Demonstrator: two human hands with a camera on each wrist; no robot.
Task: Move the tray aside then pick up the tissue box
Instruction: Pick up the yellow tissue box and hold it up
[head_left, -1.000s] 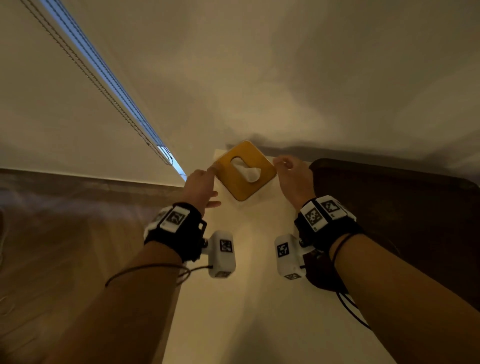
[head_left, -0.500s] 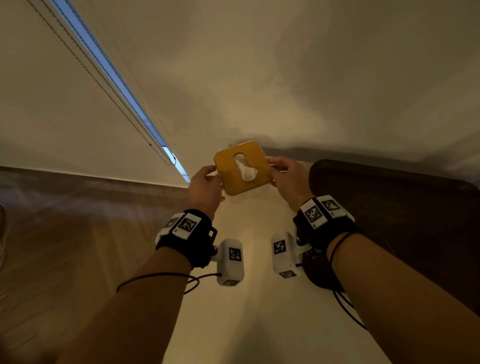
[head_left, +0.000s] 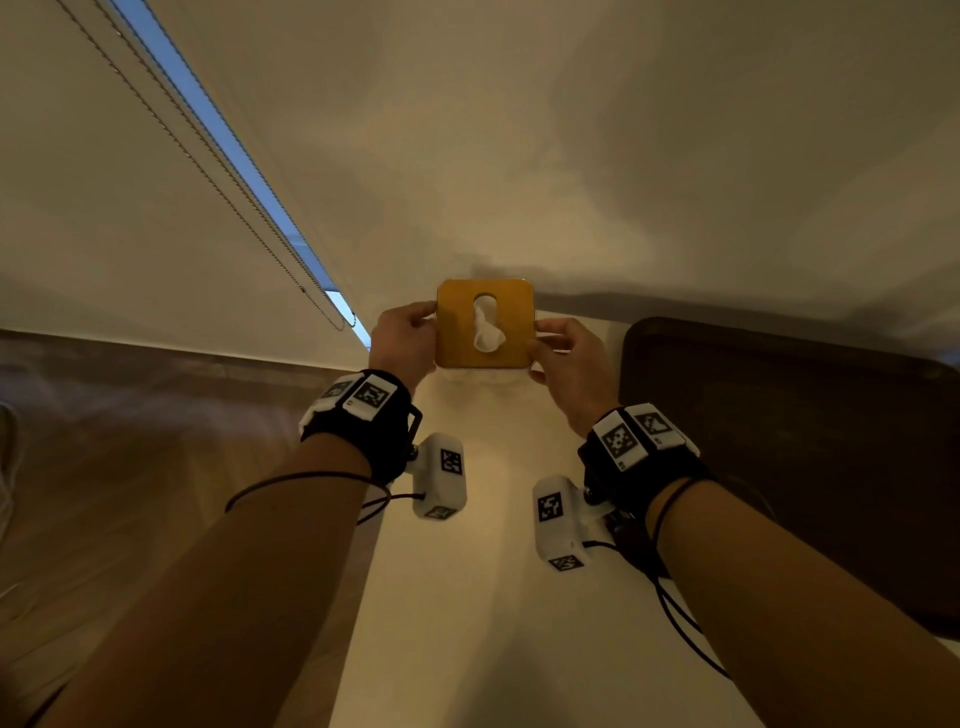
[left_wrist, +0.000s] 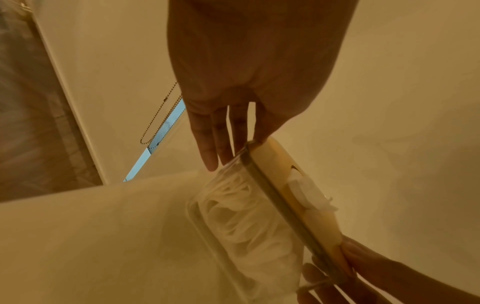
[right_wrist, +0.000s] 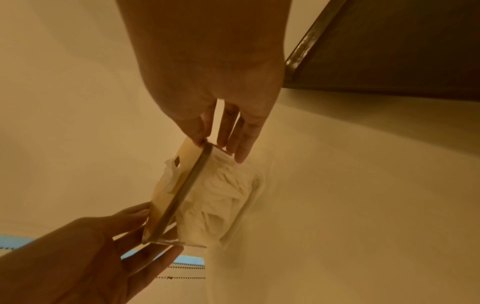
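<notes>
The tissue box (head_left: 485, 323) has a square yellow wooden lid with a slot, a clear body and white tissue inside (left_wrist: 249, 216) (right_wrist: 218, 197). It hangs in the air above the pale table (head_left: 467, 597), held between both hands. My left hand (head_left: 405, 338) pinches its left edge, thumb on the lid and fingers along the clear side (left_wrist: 221, 144). On the opposite edge my right hand (head_left: 566, 358) pinches it the same way (right_wrist: 228, 133). The dark brown tray (head_left: 789, 457) lies flat on the table to the right of my right arm.
A white wall rises just behind the table. A window blind with a bead chain (head_left: 311, 291) hangs at the left, above a wooden floor (head_left: 130, 467). The table's left edge runs under my left forearm.
Both hands have lifted the tissue box off the table and turned it square to me. It has come up and slightly closer; the tray has stayed where it was.
</notes>
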